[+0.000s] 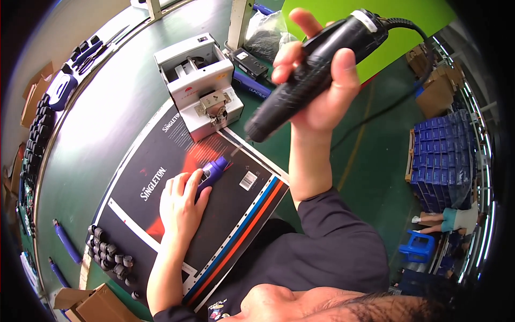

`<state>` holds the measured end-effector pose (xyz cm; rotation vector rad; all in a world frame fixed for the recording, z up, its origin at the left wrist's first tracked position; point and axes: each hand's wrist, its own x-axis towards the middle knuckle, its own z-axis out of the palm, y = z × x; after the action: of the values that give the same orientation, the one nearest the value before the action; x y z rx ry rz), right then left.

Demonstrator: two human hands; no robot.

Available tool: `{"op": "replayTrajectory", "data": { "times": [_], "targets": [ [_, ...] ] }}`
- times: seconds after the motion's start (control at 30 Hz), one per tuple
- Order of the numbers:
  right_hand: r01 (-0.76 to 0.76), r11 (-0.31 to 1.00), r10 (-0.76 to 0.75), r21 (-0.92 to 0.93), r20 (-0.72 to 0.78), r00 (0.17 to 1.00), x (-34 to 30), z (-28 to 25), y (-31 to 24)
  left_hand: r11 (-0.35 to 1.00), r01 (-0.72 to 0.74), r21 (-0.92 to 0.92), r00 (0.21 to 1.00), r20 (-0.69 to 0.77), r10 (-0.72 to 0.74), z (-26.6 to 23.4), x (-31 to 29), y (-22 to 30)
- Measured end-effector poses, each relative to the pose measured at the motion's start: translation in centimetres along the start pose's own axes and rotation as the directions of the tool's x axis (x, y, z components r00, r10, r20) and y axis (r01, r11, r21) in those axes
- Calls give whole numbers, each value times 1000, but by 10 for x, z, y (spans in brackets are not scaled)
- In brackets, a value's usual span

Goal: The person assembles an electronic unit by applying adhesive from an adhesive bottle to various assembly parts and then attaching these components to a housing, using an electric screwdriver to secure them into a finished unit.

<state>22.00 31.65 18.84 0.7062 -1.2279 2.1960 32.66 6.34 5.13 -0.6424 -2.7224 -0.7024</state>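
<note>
My right hand (330, 96) is raised and wrapped round a black electric screwdriver (316, 70). Its tip slants down to the left, and a black cord (410, 24) leaves the upper end. Lower down, my left hand (181, 204) grips a blue tube-shaped housing (214, 170) with a narrower end. The fingers partly cover it as it rests on a dark printed sheet (230, 198). The screwdriver's tip is above the housing and apart from it.
A white machine (193, 86) stands at the sheet's far edge, beside a small black box (248, 63). Black caps (107, 249) cluster at the sheet's left corner. More blue tubes (67, 241) lie left. An open carton (104, 306) is lower left; stacked blue boxes (440, 158) stand right.
</note>
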Motion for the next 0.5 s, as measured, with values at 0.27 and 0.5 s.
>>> {"op": "replayTrajectory", "data": {
  "times": [0.27,0.5],
  "targets": [
    [374,926,-373,55,298,879,-8,16,58,999,-38,37,999,-30,39,4,1,-5],
    [86,996,-72,-39,262,962,-3,28,64,998,-51,31,998,-31,52,2,1,-5]
  ]
}}
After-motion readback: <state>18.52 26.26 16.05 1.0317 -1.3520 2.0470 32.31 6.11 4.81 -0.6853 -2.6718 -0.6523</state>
